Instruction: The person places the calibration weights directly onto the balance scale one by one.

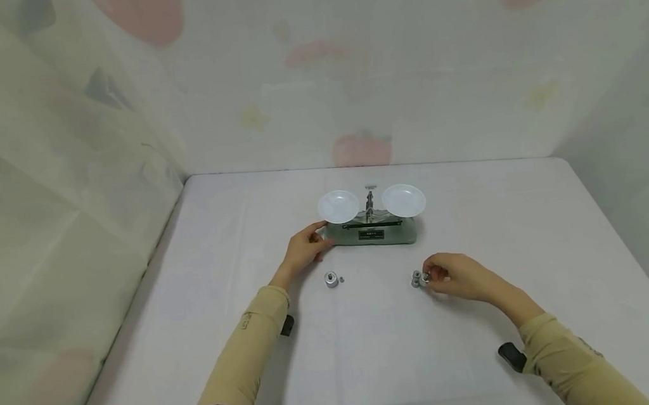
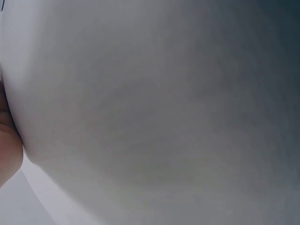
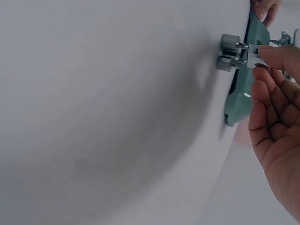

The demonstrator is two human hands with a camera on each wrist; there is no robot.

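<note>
Balance scale with metal weights — both white pans bare, nothing loaded yet.
Right hand pinches a small weight among a cluster on the table, front-right of the scale; left hand, fingers relaxed, rests against the scale's left end — another weight lies front-left.

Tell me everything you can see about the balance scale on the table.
The balance scale stands upright near the middle of the white table. It has a pale green base with a dark label, a central metal pillar and two round white pans, both empty and about level. The left hand touches the base's left end.
</note>
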